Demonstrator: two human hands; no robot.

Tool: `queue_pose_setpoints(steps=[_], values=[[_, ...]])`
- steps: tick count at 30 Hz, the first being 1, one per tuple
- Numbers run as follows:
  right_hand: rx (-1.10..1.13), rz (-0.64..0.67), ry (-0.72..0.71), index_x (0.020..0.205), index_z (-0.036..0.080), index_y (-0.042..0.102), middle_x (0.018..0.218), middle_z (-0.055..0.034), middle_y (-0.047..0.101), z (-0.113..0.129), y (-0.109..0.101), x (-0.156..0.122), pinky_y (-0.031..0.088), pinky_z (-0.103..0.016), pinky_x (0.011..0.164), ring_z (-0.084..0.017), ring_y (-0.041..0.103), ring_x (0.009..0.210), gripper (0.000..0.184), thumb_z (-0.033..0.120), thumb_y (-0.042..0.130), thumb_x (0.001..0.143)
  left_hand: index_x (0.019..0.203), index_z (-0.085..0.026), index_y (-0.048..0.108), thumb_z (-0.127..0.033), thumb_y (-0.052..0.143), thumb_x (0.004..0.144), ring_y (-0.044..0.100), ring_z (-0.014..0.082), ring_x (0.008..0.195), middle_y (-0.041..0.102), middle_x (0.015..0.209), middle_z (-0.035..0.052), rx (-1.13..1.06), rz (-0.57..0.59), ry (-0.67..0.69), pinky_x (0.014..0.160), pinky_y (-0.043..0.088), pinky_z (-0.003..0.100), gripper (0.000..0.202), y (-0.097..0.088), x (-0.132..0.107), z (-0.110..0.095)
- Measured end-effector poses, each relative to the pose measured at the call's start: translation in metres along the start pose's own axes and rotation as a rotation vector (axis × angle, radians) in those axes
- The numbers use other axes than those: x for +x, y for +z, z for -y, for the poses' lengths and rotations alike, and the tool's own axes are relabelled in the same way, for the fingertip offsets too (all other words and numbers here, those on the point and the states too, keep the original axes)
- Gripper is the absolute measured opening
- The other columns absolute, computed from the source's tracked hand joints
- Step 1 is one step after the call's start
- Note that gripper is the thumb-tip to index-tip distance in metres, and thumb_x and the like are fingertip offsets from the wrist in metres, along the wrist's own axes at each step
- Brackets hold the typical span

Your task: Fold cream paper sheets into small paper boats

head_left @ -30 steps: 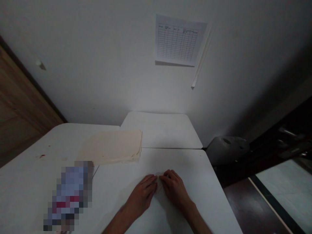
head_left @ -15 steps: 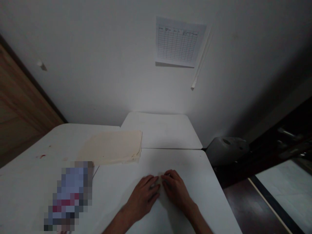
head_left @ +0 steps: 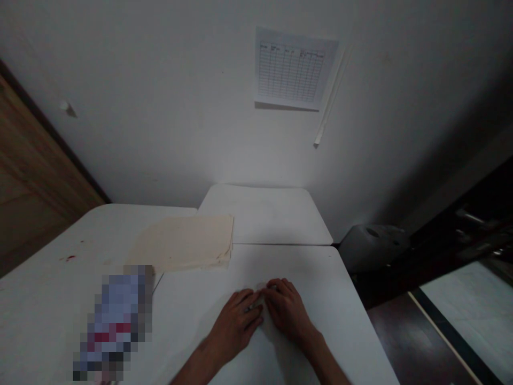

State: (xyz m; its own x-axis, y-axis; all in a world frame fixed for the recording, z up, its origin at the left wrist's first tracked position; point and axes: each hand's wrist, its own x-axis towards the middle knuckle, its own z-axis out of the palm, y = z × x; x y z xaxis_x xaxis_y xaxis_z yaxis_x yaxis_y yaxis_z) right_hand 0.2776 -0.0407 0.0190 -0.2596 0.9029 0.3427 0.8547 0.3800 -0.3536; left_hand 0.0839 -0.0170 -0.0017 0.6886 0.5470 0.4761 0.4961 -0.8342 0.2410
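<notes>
Evidently both hands are down on the table, fingertips meeting over a small pale piece. The left hand and right hand lie palm-down, fingers stretched and unclenched, pressing on top of the piece rather than clasping it. The piece sits flat on the table directly under and between the fingertips. It is too dim to tell what it is made of. Judged from the posture, the flat pressure serves to hold it still or smooth it against the surface.

A stack of cream sheets lies beyond the left hand, well apart, its edges squared, seemingly set back to leave room about the hands. A blurred item stands left of the left hand, with no label legible.

On the wall far beyond the fingertips hangs a chart, a ruled grid with a header row. Its writing is too small to read. A pale strip hangs just right of it.
</notes>
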Motion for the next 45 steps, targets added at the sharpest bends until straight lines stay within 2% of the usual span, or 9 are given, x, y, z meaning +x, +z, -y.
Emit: queue_pose_setpoints(steps=[3, 7, 12, 15, 20, 26, 34, 40, 45], values=[[-0.016, 0.053, -0.009, 0.113, 0.027, 0.062, 0.105, -0.0050, 0.059, 0.003, -0.004, 0.002, 0.042, -0.033, 0.086, -0.019, 0.053, 0.094, 0.032, 0.013, 0.055, 0.086, 0.100, -0.023, 0.069, -0.023, 0.056, 0.089, 0.056, 0.0262, 0.112, 0.063, 0.121, 0.0059, -0.007, 0.013, -0.014, 0.092, 0.052, 0.047, 0.017, 0.002, -0.001, 0.001], [-0.025, 0.103, 0.000, 0.118, 0.030, 0.059, 0.107, -0.0046, 0.058, 0.004, -0.008, 0.003, 0.041, -0.034, 0.086, -0.020, 0.052, 0.094, 0.037, 0.014, 0.055, 0.085, 0.094, -0.021, 0.070, -0.026, 0.057, 0.089, 0.058, 0.0262, 0.110, 0.066, 0.116, 0.0067, -0.037, -0.028, -0.026, 0.092, 0.053, 0.045, 0.015, 0.001, -0.003, 0.000], [-0.007, 0.115, 0.013, 0.118, 0.030, 0.060, 0.108, -0.0047, 0.057, 0.005, -0.009, 0.003, 0.040, -0.034, 0.087, -0.020, 0.052, 0.095, 0.034, 0.015, 0.051, 0.089, 0.089, -0.020, 0.069, -0.024, 0.053, 0.092, 0.060, 0.0230, 0.107, 0.068, 0.111, 0.0059, -0.105, -0.064, -0.031, 0.094, 0.052, 0.041, 0.017, 0.000, -0.004, 0.002], [-0.007, 0.128, 0.015, 0.116, 0.031, 0.060, 0.109, -0.0038, 0.057, 0.005, -0.010, 0.004, 0.041, -0.034, 0.086, -0.020, 0.052, 0.096, 0.033, 0.017, 0.055, 0.087, 0.090, -0.020, 0.068, -0.020, 0.051, 0.093, 0.060, 0.0217, 0.104, 0.068, 0.108, 0.0061, -0.131, -0.074, -0.049, 0.092, 0.053, 0.038, 0.018, 0.003, -0.003, 0.004], [0.002, 0.174, 0.022, 0.119, 0.033, 0.057, 0.113, -0.0024, 0.055, 0.003, -0.013, 0.005, 0.040, -0.036, 0.090, -0.021, 0.051, 0.100, 0.039, 0.030, 0.067, 0.082, 0.093, -0.019, 0.067, -0.016, 0.051, 0.091, 0.060, 0.0223, 0.103, 0.067, 0.106, 0.0077, -0.159, -0.080, -0.064, 0.092, 0.053, 0.040, 0.016, 0.006, -0.002, 0.004], [0.005, 0.278, 0.024, 0.123, 0.035, 0.056, 0.116, -0.0030, 0.054, 0.001, -0.016, 0.009, 0.037, -0.037, 0.094, -0.023, 0.049, 0.104, 0.039, 0.037, 0.063, 0.084, 0.099, -0.018, 0.065, -0.012, 0.048, 0.091, 0.059, 0.0216, 0.104, 0.066, 0.107, 0.0082, -0.181, -0.055, -0.072, 0.092, 0.053, 0.039, 0.019, 0.003, -0.002, 0.002], [0.060, 0.310, 0.038, 0.123, 0.039, 0.056, 0.118, -0.0017, 0.052, 0.002, -0.023, 0.012, 0.034, -0.037, 0.096, -0.022, 0.047, 0.105, 0.043, 0.041, 0.066, 0.081, 0.095, -0.018, 0.064, -0.012, 0.047, 0.092, 0.058, 0.0222, 0.106, 0.065, 0.108, 0.0078, -0.179, -0.056, -0.080, 0.092, 0.053, 0.040, 0.019, 0.004, -0.003, 0.003], [0.063, 0.330, 0.067, 0.123, 0.037, 0.057, 0.117, -0.0023, 0.052, 0.005, -0.025, 0.014, 0.033, -0.036, 0.096, -0.023, 0.048, 0.106, 0.046, 0.044, 0.067, 0.079, 0.093, -0.017, 0.064, -0.013, 0.043, 0.093, 0.058, 0.0221, 0.107, 0.065, 0.109, 0.0090, -0.117, -0.046, -0.075, 0.094, 0.052, 0.040, 0.021, -0.002, -0.001, -0.001], [0.041, 0.354, 0.082, 0.124, 0.038, 0.056, 0.117, -0.0016, 0.052, 0.007, -0.027, 0.017, 0.034, -0.035, 0.094, -0.021, 0.049, 0.104, 0.047, 0.046, 0.067, 0.079, 0.102, -0.016, 0.063, -0.009, 0.040, 0.090, 0.058, 0.0241, 0.109, 0.065, 0.112, 0.0101, 0.045, -0.015, -0.078, 0.094, 0.052, 0.042, 0.027, 0.002, -0.004, -0.004]])
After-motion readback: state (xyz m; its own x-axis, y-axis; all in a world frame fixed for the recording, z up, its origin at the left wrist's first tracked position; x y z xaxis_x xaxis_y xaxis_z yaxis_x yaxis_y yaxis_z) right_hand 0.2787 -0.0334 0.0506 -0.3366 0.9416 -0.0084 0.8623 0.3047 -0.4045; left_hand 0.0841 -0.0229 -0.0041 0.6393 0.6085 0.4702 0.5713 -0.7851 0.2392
